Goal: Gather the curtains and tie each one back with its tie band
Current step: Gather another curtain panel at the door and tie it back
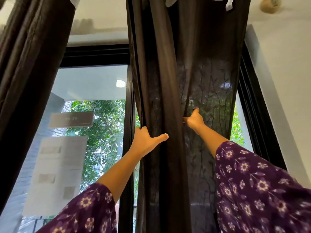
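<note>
Left hand clamped round gathered folds of the middle curtain, which hangs before the window frame. Right hand grips a further fold. Risk: the flat right part slips free. Tie band not in view.

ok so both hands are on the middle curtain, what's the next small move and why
Probably draw the right hand leftward to the left hand, folding in more cloth. The left hand grips a bunch of folds of the dark curtain, but the part the right hand pinches hangs spread flat over the window. No tie band is in view.
</note>
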`<state>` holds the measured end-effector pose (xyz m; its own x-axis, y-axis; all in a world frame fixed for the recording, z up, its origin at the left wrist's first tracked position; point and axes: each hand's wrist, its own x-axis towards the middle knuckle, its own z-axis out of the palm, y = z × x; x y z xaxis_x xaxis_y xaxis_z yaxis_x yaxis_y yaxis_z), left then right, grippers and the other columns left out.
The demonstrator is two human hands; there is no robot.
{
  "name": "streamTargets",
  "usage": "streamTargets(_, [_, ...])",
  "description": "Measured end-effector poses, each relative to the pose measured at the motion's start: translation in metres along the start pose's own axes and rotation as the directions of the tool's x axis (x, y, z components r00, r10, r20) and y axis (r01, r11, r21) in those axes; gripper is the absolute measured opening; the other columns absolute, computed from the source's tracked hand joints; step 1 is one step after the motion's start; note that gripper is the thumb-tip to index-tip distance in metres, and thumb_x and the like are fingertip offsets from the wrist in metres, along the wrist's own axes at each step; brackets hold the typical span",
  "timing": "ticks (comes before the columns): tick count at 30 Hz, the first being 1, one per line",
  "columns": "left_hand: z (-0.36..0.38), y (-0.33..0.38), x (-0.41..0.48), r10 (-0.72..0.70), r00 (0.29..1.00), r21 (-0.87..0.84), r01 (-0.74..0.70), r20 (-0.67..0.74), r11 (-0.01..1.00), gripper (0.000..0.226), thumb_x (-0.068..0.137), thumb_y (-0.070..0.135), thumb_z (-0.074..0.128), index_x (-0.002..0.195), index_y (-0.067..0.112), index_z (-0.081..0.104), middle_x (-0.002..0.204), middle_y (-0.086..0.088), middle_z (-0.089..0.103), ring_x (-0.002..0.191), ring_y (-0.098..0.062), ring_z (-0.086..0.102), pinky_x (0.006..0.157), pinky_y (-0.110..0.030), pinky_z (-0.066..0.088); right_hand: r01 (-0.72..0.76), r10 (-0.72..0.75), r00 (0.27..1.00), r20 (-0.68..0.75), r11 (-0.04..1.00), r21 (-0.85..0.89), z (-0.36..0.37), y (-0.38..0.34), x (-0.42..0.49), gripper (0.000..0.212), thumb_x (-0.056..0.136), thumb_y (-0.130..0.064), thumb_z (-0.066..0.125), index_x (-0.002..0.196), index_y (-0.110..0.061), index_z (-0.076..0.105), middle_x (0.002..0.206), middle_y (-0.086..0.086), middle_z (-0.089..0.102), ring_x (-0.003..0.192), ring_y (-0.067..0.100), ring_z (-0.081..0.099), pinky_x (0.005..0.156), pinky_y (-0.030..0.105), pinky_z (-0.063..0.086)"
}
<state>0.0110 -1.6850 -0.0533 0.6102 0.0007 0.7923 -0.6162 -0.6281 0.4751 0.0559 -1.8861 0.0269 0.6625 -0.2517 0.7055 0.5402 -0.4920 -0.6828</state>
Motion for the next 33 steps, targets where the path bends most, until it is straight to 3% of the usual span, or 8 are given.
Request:
streamTargets(5, [0.010, 0.003, 0.004, 0.012, 1.000, 0.002, -0.012, 0.015, 1.000, 0.087, 0.071, 0.059, 0.069, 0.135, 0.008, 0.041, 0.146, -0.013, 0.027, 0.129, -0.026, 0.039, 0.099, -0.032, 0.038, 0.017, -0.016, 0.996, -0.089, 1.000, 0.008, 0.022, -0.002, 0.003, 0.032, 0.092, -0.001, 0.049, 0.121, 0.008, 0.041, 0.129, 0.028, 0.048, 0.112, 0.029, 0.051, 0.074, 0.028, 0.040])
streamTargets(8, [0.016, 0.005, 0.005, 0.006, 1.000, -0.004, -0.006, 0.005, 1.000, 0.091, 0.070, 0.059, 0.070, 0.138, 0.008, 0.037, 0.147, -0.013, 0.023, 0.129, -0.028, 0.040, 0.099, -0.033, 0.039, 0.062, -0.077, 0.992, -0.104, 0.988, -0.144, 0.027, 0.001, -0.002, 0.031, 0.093, -0.005, 0.048, 0.121, 0.006, 0.044, 0.125, 0.026, 0.050, 0.093, 0.023, 0.043, 0.076, 0.031, 0.033])
streamTargets(13, [0.020, 0.006, 0.006, 0.020, 1.000, -0.013, -0.020, -0.009, 1.000, 0.085, 0.069, 0.059, 0.071, 0.132, 0.009, 0.043, 0.144, -0.013, 0.026, 0.123, -0.027, 0.044, 0.089, -0.028, 0.038, 0.081, -0.105, 0.985, -0.138, 0.983, -0.166, 0.029, -0.001, -0.005, 0.018, 0.089, -0.004, 0.053, 0.102, 0.007, 0.059, 0.107, 0.027, 0.059, 0.103, 0.042, 0.053, 0.082, 0.045, 0.045])
streamTargets(17, [0.018, 0.006, 0.004, 0.008, 0.999, 0.017, -0.007, -0.031, 1.000, 0.084, 0.070, 0.059, 0.070, 0.130, 0.008, 0.042, 0.144, -0.013, 0.027, 0.124, -0.028, 0.044, 0.089, -0.029, 0.039, 0.172, -0.190, 0.958, -0.213, 0.980, -0.099, 0.031, 0.005, -0.017, 0.033, 0.079, -0.010, 0.062, 0.058, -0.014, 0.037, 0.057, 0.003, 0.043, 0.061, 0.025, 0.048, 0.055, 0.032, 0.035])
streamTargets(21, [0.018, 0.007, 0.000, -0.003, 0.997, 0.030, 0.005, -0.081, 1.000, 0.085, 0.071, 0.055, 0.072, 0.131, 0.005, 0.041, 0.143, -0.015, 0.029, 0.123, -0.030, 0.045, 0.096, -0.033, 0.041, 0.414, -0.419, 0.825, -0.379, 0.905, -0.099, 0.030, 0.015, -0.063, 0.025, 0.084, -0.002, 0.044, 0.067, -0.012, 0.029, 0.055, 0.000, 0.030, 0.048, 0.018, 0.028, 0.051, 0.030, 0.014])
streamTargets(26, [0.027, 0.012, -0.006, 0.038, 0.990, 0.004, -0.037, -0.134, 0.999, 0.075, 0.073, 0.045, 0.074, 0.126, 0.001, 0.044, 0.130, -0.019, 0.041, 0.116, -0.033, 0.048, 0.093, -0.033, 0.043, 0.628, -0.607, 0.627, -0.489, 0.764, -0.144, -0.001, 0.017, -0.106, 0.017, 0.089, -0.002, 0.036, 0.097, 0.004, 0.049, 0.067, 0.005, 0.041, 0.059, 0.015, 0.035, 0.058, 0.020, 0.023])
streamTargets(29, [0.032, 0.017, -0.011, 0.099, 0.972, -0.025, -0.107, -0.215, 0.994, 0.042, 0.084, 0.024, 0.067, 0.116, 0.001, 0.054, 0.112, -0.019, 0.056, 0.103, -0.033, 0.056, 0.069, -0.015, 0.033, 0.632, -0.640, 0.619, -0.455, 0.750, -0.195, -0.025, 0.014, -0.119, 0.027, 0.094, -0.017, 0.045, 0.108, 0.004, 0.054, 0.079, 0.005, 0.052, 0.069, 0.016, 0.047, 0.062, 0.023, 0.033])
streamTargets(33, [0.038, 0.033, -0.033, 0.157, 0.921, -0.042, -0.184, -0.356, 0.982, 0.029, 0.085, 0.003, 0.055, 0.113, -0.001, 0.049, 0.106, -0.020, 0.050, 0.100, -0.035, 0.050, 0.072, -0.023, 0.030, 0.494, -0.526, 0.760, -0.382, 0.849, -0.186, -0.057, 0.009, -0.132, 0.041, 0.079, -0.023, 0.073, 0.115, -0.009, 0.060, 0.097, -0.003, 0.060, 0.086, 0.011, 0.056, 0.074, 0.012, 0.037])
